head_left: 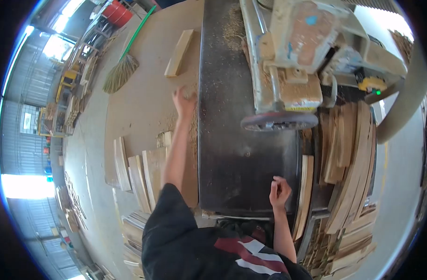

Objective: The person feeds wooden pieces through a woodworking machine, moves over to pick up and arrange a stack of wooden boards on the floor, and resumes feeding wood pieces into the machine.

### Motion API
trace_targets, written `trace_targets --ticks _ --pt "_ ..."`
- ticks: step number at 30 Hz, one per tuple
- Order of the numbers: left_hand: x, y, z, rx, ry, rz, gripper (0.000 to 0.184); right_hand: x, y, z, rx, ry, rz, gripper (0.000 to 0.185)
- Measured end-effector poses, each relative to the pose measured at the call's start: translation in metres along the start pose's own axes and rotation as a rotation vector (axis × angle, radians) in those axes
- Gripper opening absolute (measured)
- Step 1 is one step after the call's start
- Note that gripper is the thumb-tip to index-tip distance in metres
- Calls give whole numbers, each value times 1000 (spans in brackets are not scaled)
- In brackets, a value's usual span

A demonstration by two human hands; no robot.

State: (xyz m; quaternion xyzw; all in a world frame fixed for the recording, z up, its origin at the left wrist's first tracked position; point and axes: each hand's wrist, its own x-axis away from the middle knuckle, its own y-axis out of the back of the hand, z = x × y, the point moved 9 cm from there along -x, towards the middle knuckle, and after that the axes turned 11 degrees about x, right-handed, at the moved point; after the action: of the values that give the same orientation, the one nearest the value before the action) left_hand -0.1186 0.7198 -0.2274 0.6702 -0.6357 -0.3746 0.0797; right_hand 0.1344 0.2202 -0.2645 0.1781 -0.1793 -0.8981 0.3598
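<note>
Head view: the left hand (184,100) was held out over the brown board (138,109), close to its edge with the black tabletop (241,172). Its fingers were spread partway, thumb apart from the rest, and nothing was seen gripped. Just beyond the fingertips, the wood block (179,53) was laid flat on the brown board, slightly slanted, not touched by the hand. Sawdust (193,128) was scattered along the board's edge by the forearm.

The right hand (279,192) was held over the right part of the black tabletop, near its edge. Its fingers were curled loosely toward the thumb, a small gap left, and nothing was seen gripped. Whether the tabletop was touched could not be told. A long wood strip (305,186) was placed lengthwise just beside that edge, with stacked boards (353,158) piled farther right.

The machine (292,42) was set over the far right part of the tabletop, its handwheel (279,121) turned toward the person. Wood chips (234,30) were heaped to its left. A straw broom (122,73) with a green handle (139,31) was laid at the brown board's far left. Cut wood pieces (152,175) were lined up along the board's near side, left of the left forearm.
</note>
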Motion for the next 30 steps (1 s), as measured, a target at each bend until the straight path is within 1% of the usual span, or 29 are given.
trace_targets --ticks 3,4,5,6,7,9,10,11,12,13,15,16,17,19,21,22,23,24,25,27,28,30 --pt "-101 0 55 -150 59 -33 75 -2 -2 7 55 68 13 15" --pt "-123 -1 69 -203 85 -4 78 -1 0 6 61 65 -2 15" --pt "-150 -8 78 -251 101 31 82 -1 -2 5 65 68 29 16" --pt "-170 -14 91 -330 99 65 84 -3 -7 5 71 62 51 17" --pt "-186 -27 112 -402 87 108 85 -7 -5 5 90 36 5 17" --pt "-212 -65 158 -507 160 370 82 -9 -7 11 90 77 73 17" --pt "-209 -92 155 -488 155 399 82 -9 -5 10 116 59 62 17" --pt "-205 -92 147 -544 173 383 80 -12 -6 13 124 61 70 17" --pt "-200 -75 136 -613 196 360 77 -12 -8 16 119 64 88 17" --pt "-178 -66 85 -573 204 391 66 -10 -10 13 114 51 79 17" --pt "-132 -53 64 217 471 374 61 -8 -13 8 122 66 80 17" --pt "-102 -47 59 546 594 355 60 -6 -11 9 132 81 64 16" --pt "-71 -37 50 878 703 319 60 -6 -10 10 197 100 93 14" --pt "19 -14 1 1425 896 264 60 -1 -12 5 156 95 45 16" --pt "108 4 -20 1693 1007 379 57 -5 -11 14 136 41 80 21" --pt "146 14 -29 1689 1024 356 57 -2 -15 19 108 95 107 24" --pt "185 22 -47 1753 1011 393 57 1 -16 23 84 146 128 28" --pt "222 29 -62 1821 1000 432 57 3 -23 33 123 246 218 31" --pt "258 38 -63 1823 1029 423 57 9 -31 44 162 339 309 35" --pt "319 49 -64 1787 1066 427 61 22 -44 63 225 417 463 46" --pt "338 54 -76 1783 1082 430 61 24 -44 78 228 404 467 46" --pt "361 68 -97 1555 1005 385 67 39 -54 102 303 326 624 48"
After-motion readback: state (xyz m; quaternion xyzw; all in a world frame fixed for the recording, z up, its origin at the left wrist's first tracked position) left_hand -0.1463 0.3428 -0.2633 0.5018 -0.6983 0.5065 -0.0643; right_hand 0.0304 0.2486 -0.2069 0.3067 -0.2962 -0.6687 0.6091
